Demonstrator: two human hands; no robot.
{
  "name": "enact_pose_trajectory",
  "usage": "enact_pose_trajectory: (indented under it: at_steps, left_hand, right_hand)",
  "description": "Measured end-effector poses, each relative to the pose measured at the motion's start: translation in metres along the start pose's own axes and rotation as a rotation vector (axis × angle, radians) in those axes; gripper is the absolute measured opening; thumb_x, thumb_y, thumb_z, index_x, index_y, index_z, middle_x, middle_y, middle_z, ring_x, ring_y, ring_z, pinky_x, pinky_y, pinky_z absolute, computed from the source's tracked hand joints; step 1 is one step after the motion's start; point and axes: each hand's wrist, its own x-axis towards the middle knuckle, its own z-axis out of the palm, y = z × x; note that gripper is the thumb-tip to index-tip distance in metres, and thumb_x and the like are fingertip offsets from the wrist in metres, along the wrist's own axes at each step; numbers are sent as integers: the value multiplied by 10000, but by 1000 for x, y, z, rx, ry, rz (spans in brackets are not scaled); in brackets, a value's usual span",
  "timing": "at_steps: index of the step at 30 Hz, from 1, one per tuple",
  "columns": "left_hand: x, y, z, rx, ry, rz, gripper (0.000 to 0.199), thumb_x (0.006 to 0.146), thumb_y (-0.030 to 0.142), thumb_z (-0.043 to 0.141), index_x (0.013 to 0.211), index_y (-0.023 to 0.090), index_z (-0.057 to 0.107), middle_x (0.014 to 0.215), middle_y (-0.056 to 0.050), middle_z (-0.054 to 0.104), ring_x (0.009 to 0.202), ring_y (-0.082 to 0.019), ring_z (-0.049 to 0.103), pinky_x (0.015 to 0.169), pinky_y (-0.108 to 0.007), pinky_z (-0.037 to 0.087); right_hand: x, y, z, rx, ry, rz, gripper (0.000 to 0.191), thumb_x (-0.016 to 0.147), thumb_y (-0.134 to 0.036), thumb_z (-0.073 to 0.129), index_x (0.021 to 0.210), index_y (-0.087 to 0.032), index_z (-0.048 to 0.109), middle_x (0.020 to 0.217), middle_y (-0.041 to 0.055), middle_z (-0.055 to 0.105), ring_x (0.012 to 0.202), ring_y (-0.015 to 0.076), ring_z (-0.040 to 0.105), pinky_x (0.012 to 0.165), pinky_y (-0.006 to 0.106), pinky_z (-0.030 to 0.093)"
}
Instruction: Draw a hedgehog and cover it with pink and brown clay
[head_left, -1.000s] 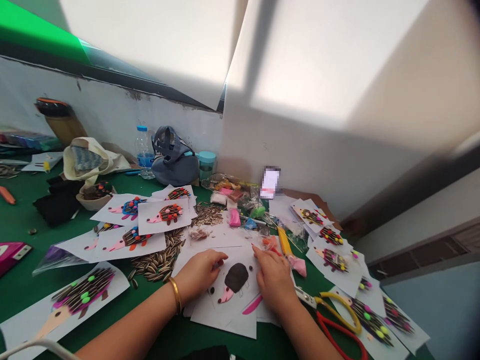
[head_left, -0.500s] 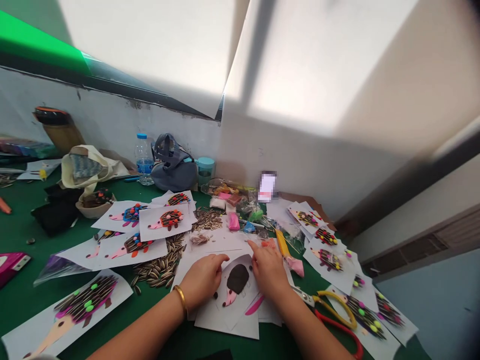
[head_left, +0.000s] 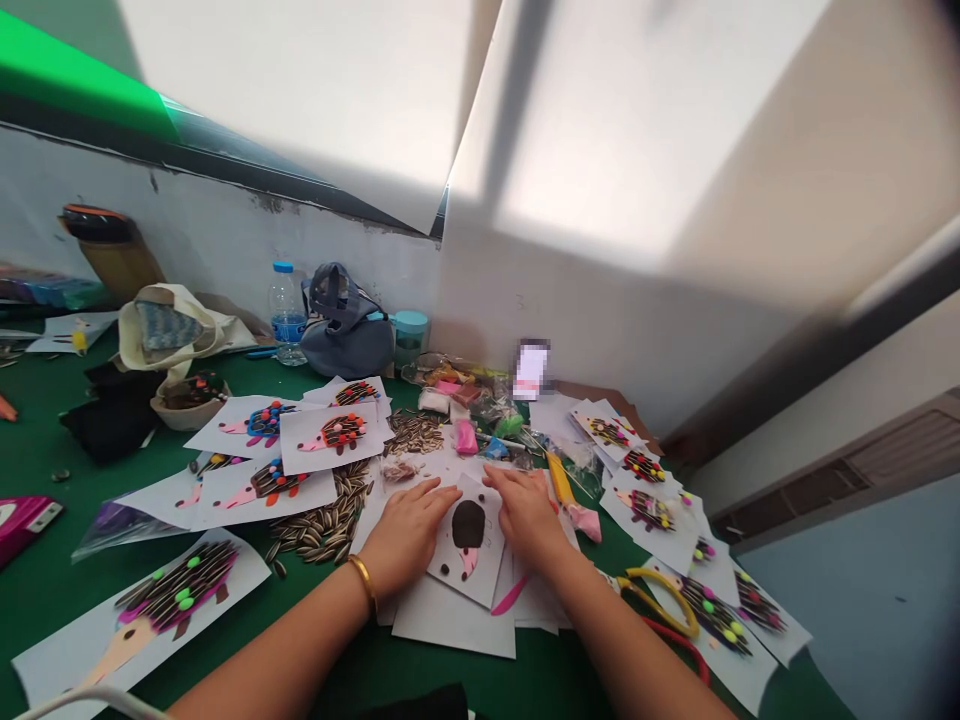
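A small white paper (head_left: 480, 572) lies in front of me, bearing a hedgehog with a dark flattened clay body (head_left: 469, 525) and a pink clay face (head_left: 468, 562). Small dark clay balls sit beside the figure. At the paper's left edge rests my left hand (head_left: 409, 530), fingers stretched forward, a gold bangle on its wrist. My right hand (head_left: 527, 518) lies along the opposite edge, its fingers also extended. Neither hand shows anything in its grasp. Under this paper are further white sheets (head_left: 450, 622) and a magenta clay strip (head_left: 510, 597).
Sunflower seeds (head_left: 322, 525) are heaped left of the papers. Finished hedgehog pictures (head_left: 325, 440) lie on both sides. Scissors (head_left: 664, 600) and a yellow tool (head_left: 560, 483) are at right. Behind stand clay packets (head_left: 465, 437), a phone (head_left: 532, 368), a bottle (head_left: 286, 320) and a blue bag (head_left: 346, 335).
The hedgehog paper has turned, so the pink face now points nearly straight toward me. Both hands have straightened their fingers along its sides.
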Motion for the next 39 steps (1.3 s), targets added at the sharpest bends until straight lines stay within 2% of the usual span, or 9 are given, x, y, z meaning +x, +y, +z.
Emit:
enact_pose_trajectory:
  at_steps: [5,11,17,25,32,39]
  left_hand:
    - [2,1,4,31,-97,-28,744,745,38,441,1470,186,359,1478,-97,469,1417,-235,334,1106,-448,290]
    - [3,3,4,47,-117,-56,721,755,72,440,1467,160,367,1478,-114,466,1418,-235,335,1114,-446,277]
    - [2,6,3,47,-126,-59,718,758,70,430,1467,166,368,1479,-102,467,1421,-237,325,1111,-450,276]
    - [2,8,2,48,-135,-65,706,771,80,431,1470,161,365,1481,-117,461,1419,-245,325,1104,-460,274]
    - [1,8,3,42,-125,-52,695,778,81,426,1466,163,366,1475,-108,470,1417,-249,325,1104,-458,268]
    - [0,8,5,18,-97,-79,672,789,90,436,1452,186,389,1463,-99,486,1414,-246,329,1114,-450,252]
  right_hand:
    - [-17,1,6,-20,-114,-55,759,740,5,412,1462,-228,392,1322,56,625,1411,196,335,1076,400,241]
    - [-28,10,0,-67,-115,-28,742,742,12,411,1450,-210,413,1264,67,665,1416,194,335,1088,424,221]
    - [-20,6,8,-89,-132,-61,779,721,13,403,1472,-192,378,1374,80,580,1436,190,297,1083,417,230]
    - [-24,13,7,-66,-33,-47,709,757,-4,418,1447,-167,409,1200,81,700,1408,191,357,1103,426,211]
    - [-18,5,10,-70,-63,-88,793,690,18,410,1461,-165,390,1247,94,672,1417,197,340,1069,423,259]
    - [-24,14,4,-11,96,-36,722,735,-5,428,1434,-182,413,1187,58,707,1356,200,433,1099,421,229]
